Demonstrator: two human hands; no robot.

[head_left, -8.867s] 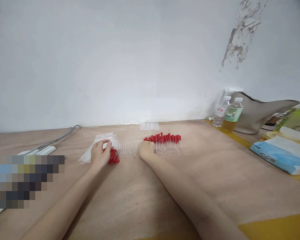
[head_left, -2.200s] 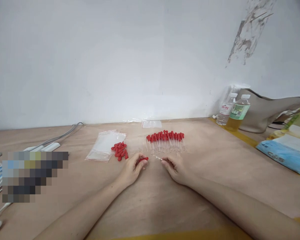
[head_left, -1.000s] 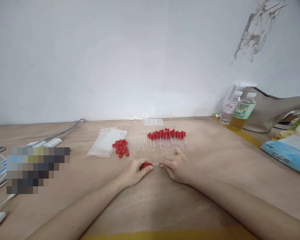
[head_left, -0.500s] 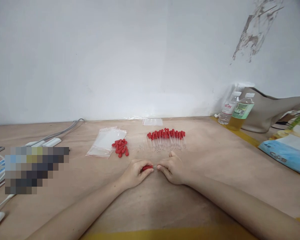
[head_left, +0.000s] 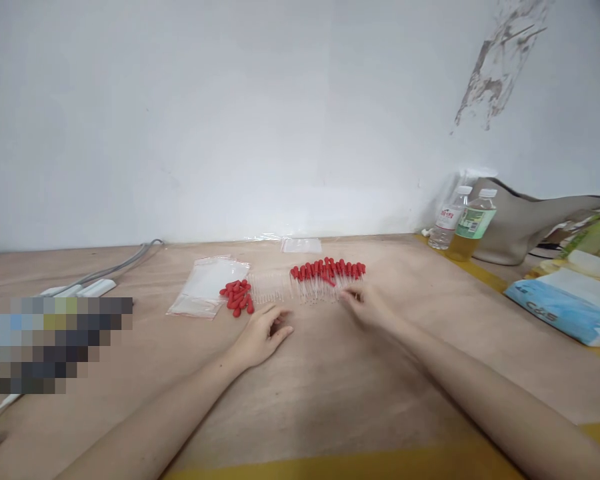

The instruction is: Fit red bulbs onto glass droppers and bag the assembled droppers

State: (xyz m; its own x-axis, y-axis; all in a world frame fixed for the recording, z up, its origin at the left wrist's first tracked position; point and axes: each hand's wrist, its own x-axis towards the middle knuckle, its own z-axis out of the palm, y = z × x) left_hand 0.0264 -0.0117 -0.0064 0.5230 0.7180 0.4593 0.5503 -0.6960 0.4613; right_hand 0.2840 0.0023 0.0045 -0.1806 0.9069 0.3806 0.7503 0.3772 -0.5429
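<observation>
My left hand (head_left: 265,333) rests on the table with thumb and fingers apart, holding nothing. My right hand (head_left: 365,305) is pinched around a dropper (head_left: 329,279), whose red bulb points away to the upper left over the row. Its glass part is mostly hidden by the fingers. Just beyond lies a row of red-bulbed droppers (head_left: 310,272), bulbs toward the wall. Left of that row lie several bare glass tubes (head_left: 269,288). A pile of loose red rubber bulbs (head_left: 237,295) sits beside them, just beyond my left hand.
Clear zip bags (head_left: 203,287) lie left of the bulbs, and another small bag (head_left: 301,245) lies near the wall. Two bottles (head_left: 473,223) and a blue tissue pack (head_left: 555,307) stand at the right. Cables (head_left: 125,259) and a blurred-out object (head_left: 63,340) occupy the left.
My hands have separated. The right hand has carried the dropper forward to the row, while the left has let go of its red bulb and opened. The view has shifted slightly.
</observation>
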